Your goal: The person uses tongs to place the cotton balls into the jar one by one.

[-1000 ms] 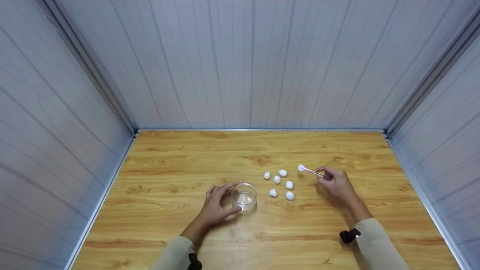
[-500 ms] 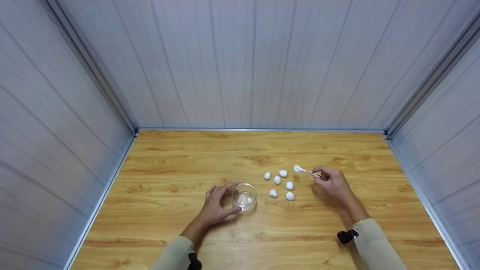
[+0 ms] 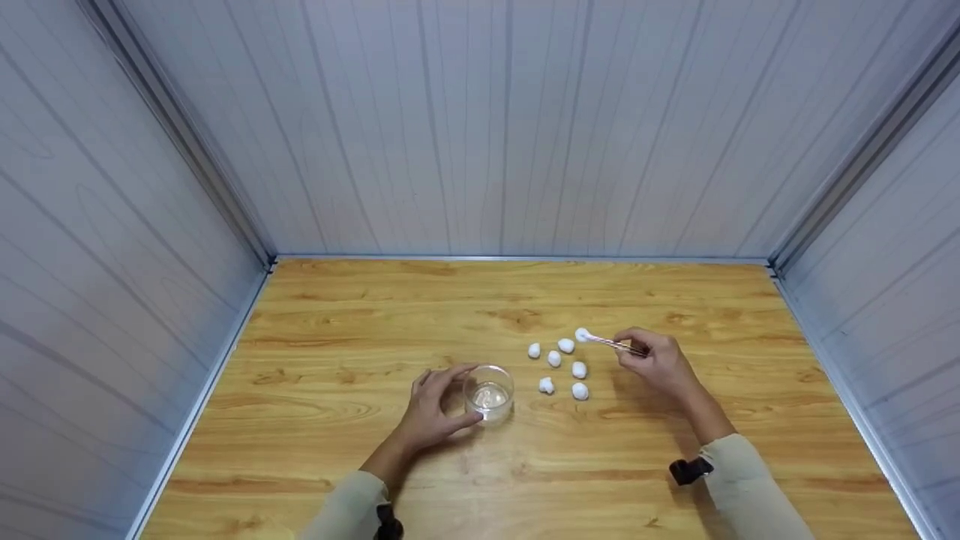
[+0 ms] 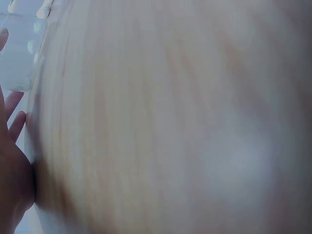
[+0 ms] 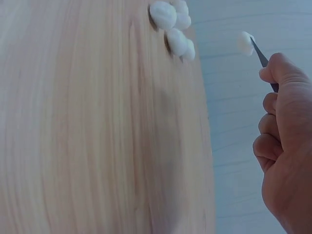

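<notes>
My left hand [image 3: 431, 412] grips a clear glass cup [image 3: 498, 415] from its left side, thumb near the front and fingers behind. In the left wrist view, part of the cup [image 4: 19, 66] shows at the left edge beside the fingers. My right hand [image 3: 664, 364] pinches a pair of tweezers [image 3: 616, 345] between thumb and fingers. At the tweezers' tips hangs a white cotton ball [image 3: 582, 335], lifted off the table in the right wrist view. Several more cotton balls [image 3: 579, 370] lie loosely grouped between the cup and my right hand.
The wood-grain table [image 3: 360, 315] reaches to a pale panelled back wall [image 3: 480, 135]. Further panels stand along its left side [image 3: 112, 300] and right side [image 3: 885, 285]. Dark wrist cameras sit at both sleeve cuffs.
My right hand has shifted left with the tweezers and their cotton ball, toward the group of cotton balls. The left hand and the cup stay in place.
</notes>
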The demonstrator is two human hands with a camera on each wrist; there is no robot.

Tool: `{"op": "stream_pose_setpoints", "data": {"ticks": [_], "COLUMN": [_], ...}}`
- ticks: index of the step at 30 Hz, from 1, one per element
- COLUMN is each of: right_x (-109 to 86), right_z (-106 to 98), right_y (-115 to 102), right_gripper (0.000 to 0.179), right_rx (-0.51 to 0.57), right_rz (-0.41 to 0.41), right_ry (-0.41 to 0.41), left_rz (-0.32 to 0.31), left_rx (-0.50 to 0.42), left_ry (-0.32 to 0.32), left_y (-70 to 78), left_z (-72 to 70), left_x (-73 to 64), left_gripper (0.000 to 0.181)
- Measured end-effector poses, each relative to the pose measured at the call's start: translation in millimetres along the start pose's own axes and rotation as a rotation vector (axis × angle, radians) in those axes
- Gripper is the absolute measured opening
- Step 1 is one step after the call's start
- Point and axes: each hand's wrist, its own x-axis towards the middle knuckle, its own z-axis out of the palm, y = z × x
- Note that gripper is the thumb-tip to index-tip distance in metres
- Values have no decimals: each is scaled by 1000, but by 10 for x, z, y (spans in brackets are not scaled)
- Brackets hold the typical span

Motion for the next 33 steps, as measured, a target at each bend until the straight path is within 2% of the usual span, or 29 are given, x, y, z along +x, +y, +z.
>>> {"op": "stream_pose_setpoints", "data": {"ticks": [8,19,25,33], "right_x": [44,101,112,105], "right_z": [44,167,237,353], "right_y": [-138,-282,-351,-426], "right_gripper": [23,18,24,23], "right_rx": [24,25,26,61], "right_rz": [-10,-71,-115,-133], "right_ry": [-48,-92,-98,-132], "left_rz": [-1,-13,-13,-10], "left_rx": [-6,-1,-1,2], "left_ry": [-5,-17,-17,-9], "left_y": [25,15,26,28], "left_z": [-11,-18,-16,-15], "left_x": [12,26,21,3], "left_gripper": [80,81,81,80]}}
